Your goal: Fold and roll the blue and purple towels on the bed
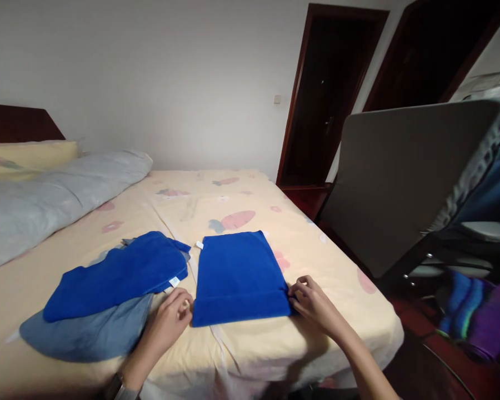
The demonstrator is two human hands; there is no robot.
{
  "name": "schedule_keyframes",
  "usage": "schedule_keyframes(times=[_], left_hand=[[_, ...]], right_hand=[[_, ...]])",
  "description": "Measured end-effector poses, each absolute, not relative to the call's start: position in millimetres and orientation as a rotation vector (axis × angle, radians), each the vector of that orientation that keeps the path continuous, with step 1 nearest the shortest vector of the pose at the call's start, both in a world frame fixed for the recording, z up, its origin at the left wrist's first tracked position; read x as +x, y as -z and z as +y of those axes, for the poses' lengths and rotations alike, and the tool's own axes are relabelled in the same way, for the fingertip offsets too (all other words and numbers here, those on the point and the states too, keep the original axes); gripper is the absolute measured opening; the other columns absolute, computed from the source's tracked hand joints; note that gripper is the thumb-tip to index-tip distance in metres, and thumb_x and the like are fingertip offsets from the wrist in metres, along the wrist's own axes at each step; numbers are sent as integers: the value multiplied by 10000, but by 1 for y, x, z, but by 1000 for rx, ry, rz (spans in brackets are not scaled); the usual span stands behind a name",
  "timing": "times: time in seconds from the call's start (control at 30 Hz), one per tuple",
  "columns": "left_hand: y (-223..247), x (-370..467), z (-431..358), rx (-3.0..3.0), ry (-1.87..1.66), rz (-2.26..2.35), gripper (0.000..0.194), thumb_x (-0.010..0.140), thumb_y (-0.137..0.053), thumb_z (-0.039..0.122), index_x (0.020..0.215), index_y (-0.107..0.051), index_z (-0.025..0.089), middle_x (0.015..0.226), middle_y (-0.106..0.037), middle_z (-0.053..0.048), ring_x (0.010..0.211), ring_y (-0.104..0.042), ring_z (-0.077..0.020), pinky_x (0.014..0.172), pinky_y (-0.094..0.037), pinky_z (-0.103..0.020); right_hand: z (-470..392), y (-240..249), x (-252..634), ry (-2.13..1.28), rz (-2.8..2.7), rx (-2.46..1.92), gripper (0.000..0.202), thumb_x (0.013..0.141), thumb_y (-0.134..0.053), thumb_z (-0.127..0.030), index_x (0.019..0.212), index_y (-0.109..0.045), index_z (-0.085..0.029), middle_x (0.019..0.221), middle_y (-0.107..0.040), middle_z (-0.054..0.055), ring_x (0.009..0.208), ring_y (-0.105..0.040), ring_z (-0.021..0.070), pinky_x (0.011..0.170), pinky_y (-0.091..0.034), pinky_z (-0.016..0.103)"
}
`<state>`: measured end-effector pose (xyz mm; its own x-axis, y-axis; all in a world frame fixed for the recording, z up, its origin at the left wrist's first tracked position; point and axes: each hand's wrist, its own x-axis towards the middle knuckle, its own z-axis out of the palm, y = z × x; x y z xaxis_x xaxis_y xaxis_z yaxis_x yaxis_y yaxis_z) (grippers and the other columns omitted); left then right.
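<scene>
A blue towel (239, 269) lies flat on the bed, roughly square, with a small white tag at its far left corner. A crease runs across it close to its near edge. My left hand (173, 314) is at the near left corner, fingers curled in against the towel's edge; its exact grip is partly hidden. At the near right corner, my right hand (310, 303) pinches the side edge between thumb and fingers. Left of this towel, another blue cloth (125, 275) with a white tag lies rumpled over grey-blue fabric (91, 333).
The bed (216, 191) has a pale yellow sheet with carrot prints. A grey rolled quilt (62, 186) and a yellow pillow (33, 155) lie at the left. To the right stand a large dark board (404, 183) and a dark door (331, 100).
</scene>
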<state>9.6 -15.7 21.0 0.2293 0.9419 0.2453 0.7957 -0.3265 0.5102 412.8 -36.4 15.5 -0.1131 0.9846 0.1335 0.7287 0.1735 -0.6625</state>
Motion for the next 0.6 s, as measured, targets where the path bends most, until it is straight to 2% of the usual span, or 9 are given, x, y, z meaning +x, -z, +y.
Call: schedule_keyframes(times=[0.1,0.2,0.27,0.37,0.47,0.6], left_hand=[[-30,5,-20,2343,-756,1488,301,715,-509,112,935,-641,270,1144,-653,-43,1067,-621,-217,936,-486,-309],[-29,5,-21,2385,-571,1328,428,704,-594,145,1090,-661,317,1318,-610,-27,1232,-561,-237,1058,-443,-330],[-24,7,-19,2370,-549,1332,450,703,-595,136,1104,-672,324,1303,-632,-18,1215,-580,-232,1058,-450,-328],[-18,9,-14,2301,-635,1357,385,737,-564,137,1065,-690,294,1221,-685,-22,1140,-627,-211,1025,-471,-302],[-16,11,-4,2121,-697,1406,290,833,-540,257,1092,-671,263,1085,-740,-31,997,-684,-196,891,-525,-271],[-12,17,14,1875,-851,1585,366,872,-524,431,1152,-623,216,938,-771,-49,889,-710,-210,775,-521,-255]], right_hand=[[-42,-23,418,-742,-2020,-1490,251,789,-597,-237,1035,-649,-247,1163,-533,80,1093,-557,244,938,-472,348],[-41,-23,422,-827,-2006,-1462,433,697,-600,-153,1120,-638,-239,1195,-567,83,1055,-586,240,887,-498,325],[-38,-21,423,-821,-1935,-1473,415,710,-570,-147,1109,-648,-230,1170,-612,78,1026,-611,236,883,-501,329],[-30,-20,423,-877,-1806,-1483,313,813,-561,-245,1106,-666,-216,1072,-693,70,961,-656,237,837,-519,332],[-16,-18,422,-930,-1703,-1490,326,871,-543,-354,1118,-680,-192,936,-740,62,837,-689,237,742,-535,325],[8,-11,417,-810,-1568,-1569,369,875,-535,-410,1107,-710,-183,1072,-748,84,998,-687,279,870,-519,359]])
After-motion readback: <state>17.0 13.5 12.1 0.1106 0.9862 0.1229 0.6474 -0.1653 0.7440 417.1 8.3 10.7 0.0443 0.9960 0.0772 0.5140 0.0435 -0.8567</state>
